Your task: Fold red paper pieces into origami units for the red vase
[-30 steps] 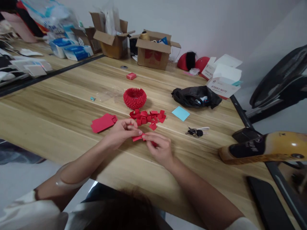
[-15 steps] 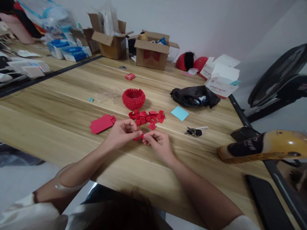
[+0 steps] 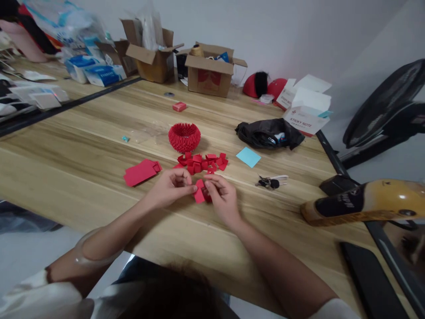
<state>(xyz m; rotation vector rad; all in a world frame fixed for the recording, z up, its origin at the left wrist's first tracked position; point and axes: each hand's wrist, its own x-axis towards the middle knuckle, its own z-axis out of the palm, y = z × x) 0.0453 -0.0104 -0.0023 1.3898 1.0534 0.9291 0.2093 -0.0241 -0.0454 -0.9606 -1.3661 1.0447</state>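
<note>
A small folded piece of red paper (image 3: 199,193) is between my two hands, low above the table. My left hand (image 3: 171,187) is closed, with the thumb tip pinching its left edge. On the other side my right hand (image 3: 223,195) has thumb and fingers together at the paper; a bit of red shows under them. Several small folded red pieces (image 3: 197,164) lie in a loose heap just beyond my fingers. Behind them stands a round red bowl of interlocked folded paper (image 3: 184,138). Left of my left hand rests a stack of red paper strips (image 3: 141,173).
A light blue paper square (image 3: 249,157), keys (image 3: 269,182) and a black bag (image 3: 268,134) lie to the right. A yellow bottle (image 3: 361,204) and a phone (image 3: 372,279) are near the right edge. Cardboard boxes (image 3: 210,73) line the wall. A fan (image 3: 385,104) stands at right.
The red paper piece has been turned up between my hands and shows a broader face now. My right fingers have lifted slightly and spread from their earlier curl.
</note>
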